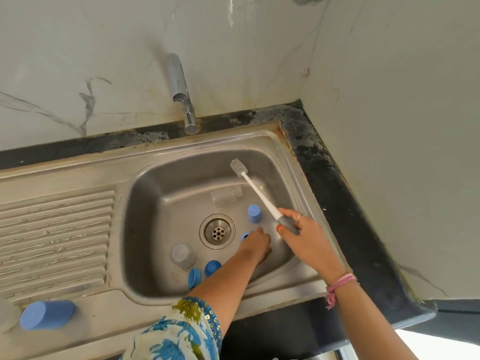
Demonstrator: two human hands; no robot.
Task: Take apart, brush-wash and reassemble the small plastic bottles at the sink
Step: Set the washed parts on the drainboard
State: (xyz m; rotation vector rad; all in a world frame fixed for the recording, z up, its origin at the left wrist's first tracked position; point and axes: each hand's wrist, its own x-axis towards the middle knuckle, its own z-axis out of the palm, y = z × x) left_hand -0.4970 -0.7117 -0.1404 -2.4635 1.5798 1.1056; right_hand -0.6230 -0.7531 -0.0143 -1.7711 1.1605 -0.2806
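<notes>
Blue cap [244, 236] at left fingers [257, 233], grip unclear, right fingers [285, 213] gripping brush [255, 189]

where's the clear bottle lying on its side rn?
Head view: the clear bottle lies in the sink basin, behind the drain, just left of the brush shaft.

Dull brushed-steel sink [145, 183] — ribbed drainboard, shiny chrome tap [181, 92], matt blue plastic caps [254, 213], veined marble-look wall [259, 48]
</notes>
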